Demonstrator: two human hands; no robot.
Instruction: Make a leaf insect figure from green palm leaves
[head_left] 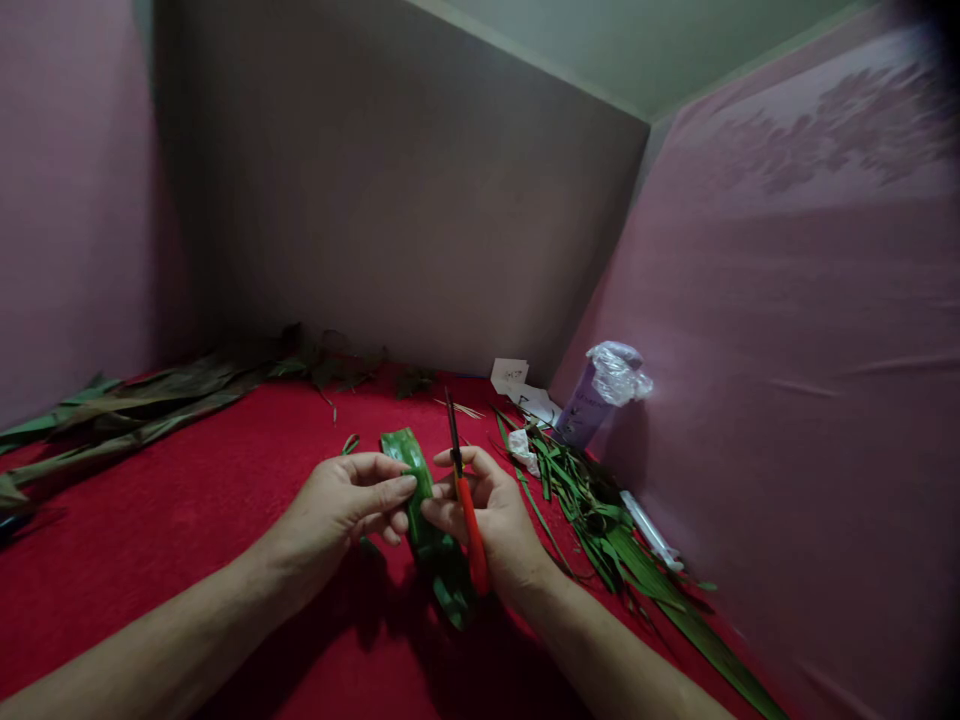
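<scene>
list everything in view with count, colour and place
leaf: one, green, pinched between both hands
scissors: one pair, red handles, in the right hand, blades pointing away
trimmings: one pile, green, on the cloth right of the hands
long leaves: several, green and brownish, far left
cup: one, purple, clear plastic on top, by the right wall
papers: a few, white, far corner
tube: one, white, beside the trimmings
cloth: one, red, under everything
left hand: one, fingertips on the leaf
right hand: one, grips the scissors, fingertips on the leaf
</scene>
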